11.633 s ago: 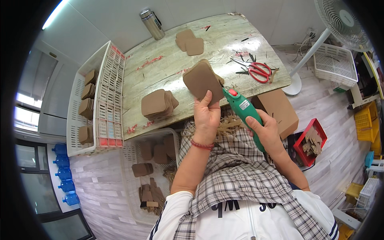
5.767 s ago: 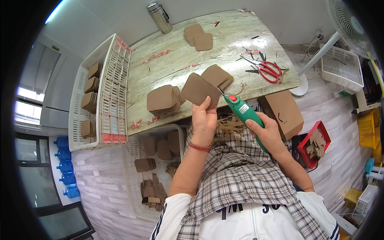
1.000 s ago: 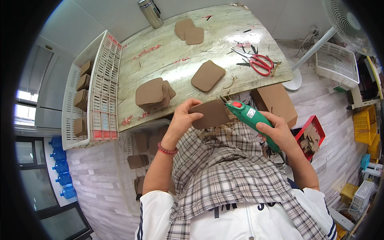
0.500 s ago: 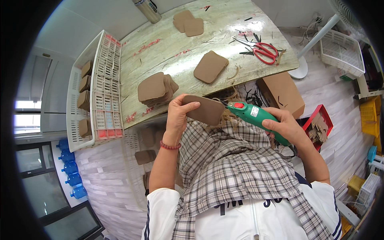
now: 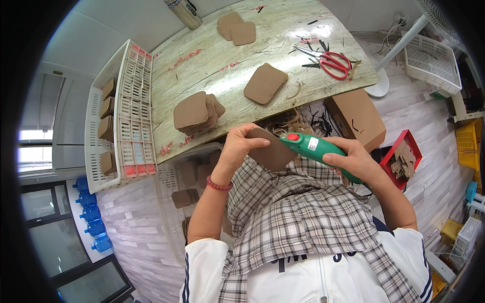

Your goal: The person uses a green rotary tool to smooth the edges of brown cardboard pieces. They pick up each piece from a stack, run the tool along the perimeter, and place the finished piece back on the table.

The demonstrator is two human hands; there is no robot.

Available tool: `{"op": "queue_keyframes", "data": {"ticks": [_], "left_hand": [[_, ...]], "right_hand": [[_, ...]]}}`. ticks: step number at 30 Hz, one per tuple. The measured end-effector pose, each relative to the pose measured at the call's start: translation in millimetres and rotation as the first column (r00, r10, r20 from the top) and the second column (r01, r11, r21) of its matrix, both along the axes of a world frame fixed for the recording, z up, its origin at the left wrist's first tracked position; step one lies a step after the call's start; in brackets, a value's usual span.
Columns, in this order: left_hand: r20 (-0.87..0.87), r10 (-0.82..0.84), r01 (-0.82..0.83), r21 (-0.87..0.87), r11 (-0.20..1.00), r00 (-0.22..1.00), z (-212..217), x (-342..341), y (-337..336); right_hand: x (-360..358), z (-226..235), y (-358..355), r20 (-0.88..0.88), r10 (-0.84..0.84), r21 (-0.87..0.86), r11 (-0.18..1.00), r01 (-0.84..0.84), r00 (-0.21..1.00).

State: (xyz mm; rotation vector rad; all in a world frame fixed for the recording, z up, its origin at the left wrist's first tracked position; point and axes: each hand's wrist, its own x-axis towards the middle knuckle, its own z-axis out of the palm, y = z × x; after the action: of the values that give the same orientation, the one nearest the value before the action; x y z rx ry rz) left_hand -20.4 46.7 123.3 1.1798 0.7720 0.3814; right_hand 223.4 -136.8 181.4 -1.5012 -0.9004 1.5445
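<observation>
Between thumb and fingers, my left hand (image 5: 241, 146) pinches a brown rounded-corner pad (image 5: 272, 153) over my lap, just off the table's near edge. My right hand (image 5: 355, 160) wraps round a green handheld electric cutter (image 5: 317, 147) with a red switch. The cutter's head meets the upper right edge of the pad; its blade is too small to make out. On the table (image 5: 202, 68), a stack of similar pads (image 5: 194, 112) lies left of centre. A single pad (image 5: 265, 84) is right of it, and a few more pads (image 5: 237, 29) lie farther back.
Red-handled scissors (image 5: 331, 64) lie among dark scraps at the table's right. White crates (image 5: 135, 108) with pads stand at the left. A cardboard box (image 5: 356, 121) and a red tray of offcuts (image 5: 401, 160) sit at the right, near a fan stand (image 5: 402, 44).
My left hand has shifted right and turned the pad, so it now slants down to the right. The cutter has moved slightly left along the pad's edge.
</observation>
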Motion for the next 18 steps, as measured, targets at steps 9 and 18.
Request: {"op": "queue_keyframes", "data": {"ticks": [9, 18], "left_hand": [[-0.148, -0.210, 0.216, 0.027, 0.976, 0.966, 14.2, 1.2, -4.4], [0.047, 0.654, -0.576, 0.525, 0.627, 0.755, 7.1, -117.7, 127.8]], "right_hand": [[-14.4, -1.1, 22.5, -0.025, 0.027, 0.075, 0.997, -0.025, 0.999], [-5.6, -20.1, 9.9, -0.053, -0.154, 0.112, 0.981, 0.159, 0.987]]}}
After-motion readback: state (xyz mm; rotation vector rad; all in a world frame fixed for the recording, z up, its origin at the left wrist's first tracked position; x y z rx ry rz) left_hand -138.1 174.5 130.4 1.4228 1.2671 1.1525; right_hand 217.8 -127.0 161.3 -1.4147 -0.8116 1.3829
